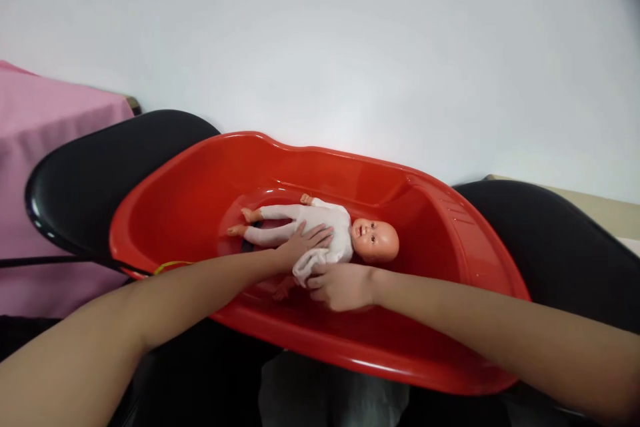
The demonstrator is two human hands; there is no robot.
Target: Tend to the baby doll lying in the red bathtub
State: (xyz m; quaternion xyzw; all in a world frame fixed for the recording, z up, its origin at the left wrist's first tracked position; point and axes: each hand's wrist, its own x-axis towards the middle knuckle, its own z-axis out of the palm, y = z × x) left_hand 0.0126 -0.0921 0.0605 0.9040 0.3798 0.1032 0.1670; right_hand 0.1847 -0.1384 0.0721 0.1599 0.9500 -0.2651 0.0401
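Head view is showing me leaning over a red plastic tub (430,320) that is resting across two black chairs (100,173), so it is sitting within easy reach of both my arms. A baby doll (330,230) in a white bodysuit is lying on its back on the tub's floor, head toward my right and legs toward my left, well inside the walls. My left hand (303,243) is lying flat on the doll's belly and hip with the fingers loosely spread, which looks to me like steadying it against the slippery bottom. My right hand (343,285) is curling in from the near side, its fingers closing on a bunched fold of the white cloth (309,265) at the doll's side, just beside my left hand. A pink cloth (45,147) is hanging over something on the far left, behind one chair, against a plain white wall (320,33).
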